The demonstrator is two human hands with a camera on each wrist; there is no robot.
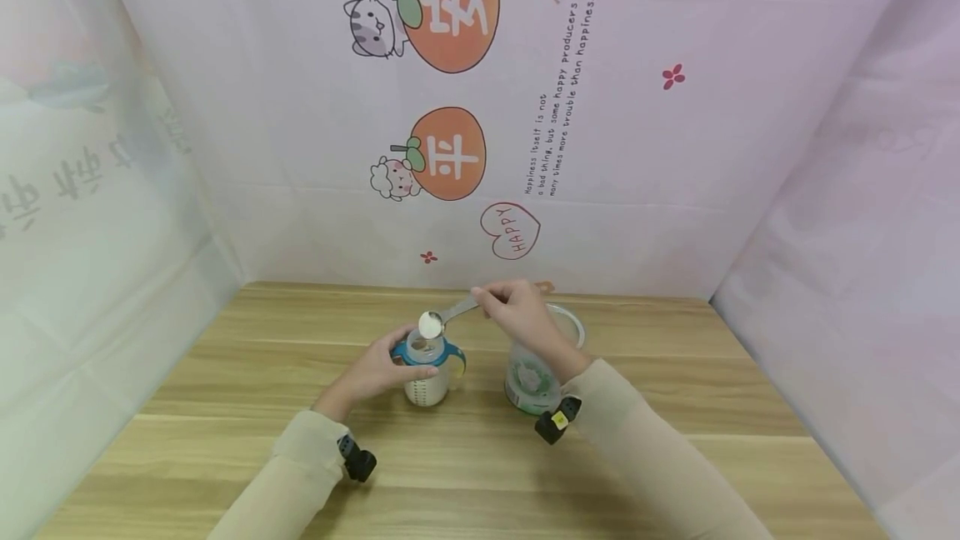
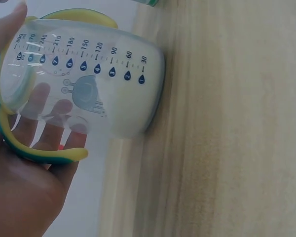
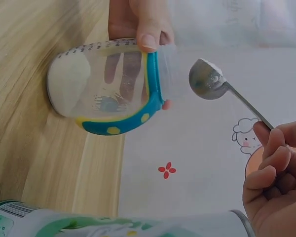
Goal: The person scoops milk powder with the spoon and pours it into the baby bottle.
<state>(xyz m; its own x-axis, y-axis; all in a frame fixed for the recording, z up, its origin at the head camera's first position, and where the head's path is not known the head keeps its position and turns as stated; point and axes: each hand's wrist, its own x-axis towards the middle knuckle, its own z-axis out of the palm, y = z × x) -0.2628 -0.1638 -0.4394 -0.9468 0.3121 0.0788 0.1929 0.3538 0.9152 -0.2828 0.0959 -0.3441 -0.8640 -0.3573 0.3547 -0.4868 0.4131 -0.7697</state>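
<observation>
A clear baby bottle point(image 1: 427, 390) with blue-and-yellow handles stands uncapped on the table, white powder at its bottom. My left hand point(image 1: 380, 369) grips it around the neck, the thumb on the near side; in the left wrist view, fingers point(image 2: 44, 106) show through the bottle point(image 2: 84, 74). A metal measuring spoon point(image 3: 209, 81) heaped with white powder hovers just above the bottle's open mouth, apart from it. My right hand point(image 1: 521, 315) pinches the end of its handle. Behind the right forearm stands a tall tin point(image 1: 532, 382) with green print, partly hidden.
The wood-grain table point(image 1: 465, 473) ends at a white printed cloth point(image 1: 622, 148) hung behind it. Similar cloth hangs along the left and right sides. The tin point(image 3: 118, 227) stands close beside the bottle, below the right hand.
</observation>
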